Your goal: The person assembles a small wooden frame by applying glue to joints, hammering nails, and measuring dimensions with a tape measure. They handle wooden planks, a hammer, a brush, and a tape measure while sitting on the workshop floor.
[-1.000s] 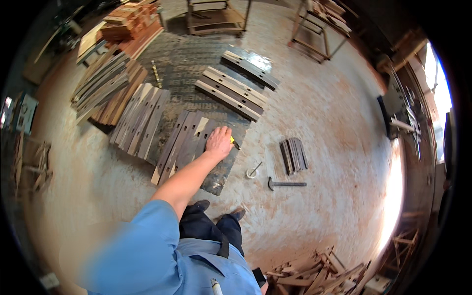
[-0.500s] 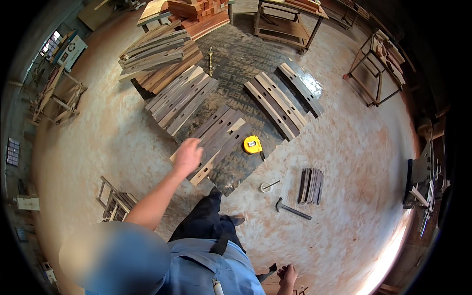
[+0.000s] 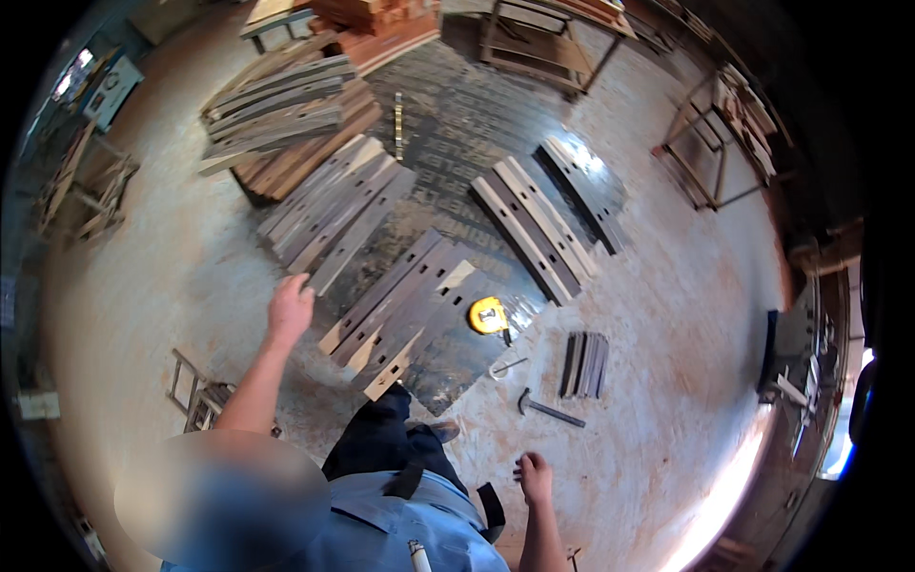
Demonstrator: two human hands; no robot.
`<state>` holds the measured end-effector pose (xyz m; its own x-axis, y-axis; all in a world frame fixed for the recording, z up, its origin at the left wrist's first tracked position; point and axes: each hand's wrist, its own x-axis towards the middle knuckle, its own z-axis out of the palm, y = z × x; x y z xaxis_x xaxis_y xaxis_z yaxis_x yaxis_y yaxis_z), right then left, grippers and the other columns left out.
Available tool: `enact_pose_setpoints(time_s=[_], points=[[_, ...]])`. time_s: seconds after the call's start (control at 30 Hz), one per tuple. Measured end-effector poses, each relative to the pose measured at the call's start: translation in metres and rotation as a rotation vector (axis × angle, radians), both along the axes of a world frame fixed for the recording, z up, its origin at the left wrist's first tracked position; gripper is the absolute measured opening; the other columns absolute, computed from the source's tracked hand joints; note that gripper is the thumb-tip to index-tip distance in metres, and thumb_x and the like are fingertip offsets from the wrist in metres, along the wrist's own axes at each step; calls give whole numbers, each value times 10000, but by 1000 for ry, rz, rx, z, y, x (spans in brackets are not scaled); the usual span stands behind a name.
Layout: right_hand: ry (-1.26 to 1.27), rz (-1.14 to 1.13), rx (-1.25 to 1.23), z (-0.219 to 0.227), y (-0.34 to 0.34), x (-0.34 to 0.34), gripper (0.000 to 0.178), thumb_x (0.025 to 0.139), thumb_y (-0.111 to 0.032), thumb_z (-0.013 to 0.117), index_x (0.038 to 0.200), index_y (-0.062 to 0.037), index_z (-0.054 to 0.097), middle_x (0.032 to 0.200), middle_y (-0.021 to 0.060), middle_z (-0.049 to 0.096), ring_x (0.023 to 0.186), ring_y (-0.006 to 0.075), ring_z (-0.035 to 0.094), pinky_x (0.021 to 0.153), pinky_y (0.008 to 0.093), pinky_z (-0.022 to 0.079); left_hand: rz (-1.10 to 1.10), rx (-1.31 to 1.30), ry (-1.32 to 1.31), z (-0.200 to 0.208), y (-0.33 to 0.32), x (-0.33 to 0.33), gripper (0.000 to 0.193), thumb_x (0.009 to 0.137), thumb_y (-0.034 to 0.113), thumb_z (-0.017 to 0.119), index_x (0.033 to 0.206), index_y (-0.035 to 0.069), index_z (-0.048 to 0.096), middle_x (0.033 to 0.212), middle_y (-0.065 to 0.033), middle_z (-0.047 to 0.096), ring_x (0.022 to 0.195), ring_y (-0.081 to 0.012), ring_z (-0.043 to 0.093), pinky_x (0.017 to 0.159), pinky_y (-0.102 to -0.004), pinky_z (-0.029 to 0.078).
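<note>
My left hand [image 3: 290, 307] is by the near ends of the left group of dark, slotted wooden boards [image 3: 348, 195]. Its fingers point toward the boards and are partly hidden, so I cannot tell whether they touch one. My right hand [image 3: 534, 476] hangs low on the right, away from the boards, with nothing visible in it and its fingers loosely bent apart. In front of me lies another row of slotted boards [image 3: 405, 310], some with pale ends. A yellow tape measure [image 3: 487, 316] rests beside that row.
More slotted boards [image 3: 534, 229] lie at the right of the dark floor sheet [image 3: 443, 105]. A hammer [image 3: 553, 410], a bundle of short dark strips [image 3: 584, 365] and a small white cup [image 3: 499, 369] are on the floor. Stacked planks [image 3: 286, 105] and a metal-framed table [image 3: 543, 57] stand farther off.
My left hand has moved left, from over the front row to the left group's near ends. My right hand has risen. The view has shifted slightly.
</note>
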<state>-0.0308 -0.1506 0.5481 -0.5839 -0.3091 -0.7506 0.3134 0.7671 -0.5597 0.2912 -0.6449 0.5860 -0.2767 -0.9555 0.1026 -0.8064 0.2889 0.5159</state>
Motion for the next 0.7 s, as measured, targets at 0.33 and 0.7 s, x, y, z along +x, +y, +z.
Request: enact_pose_setpoints(time_s=[0.33, 0.7], points=[[590, 410, -120, 30, -185, -69, 309, 881, -248, 614, 1064, 0, 636, 972, 230, 667, 928, 382, 641, 794, 429, 511, -83, 125, -79, -7, -9, -4, 351, 837, 113, 629, 1167, 0, 590, 1213, -183, 567, 1146, -367, 528, 970, -414, 430], [432, 351, -149, 14, -232, -85, 388, 921, -182, 613, 1233, 39, 544, 1062, 140, 671, 815, 163, 637, 633, 281, 514, 58, 283, -37, -18, -8, 6, 485, 832, 177, 660, 1278, 47, 523, 1238, -179, 558, 1135, -369, 547, 947, -412, 454]])
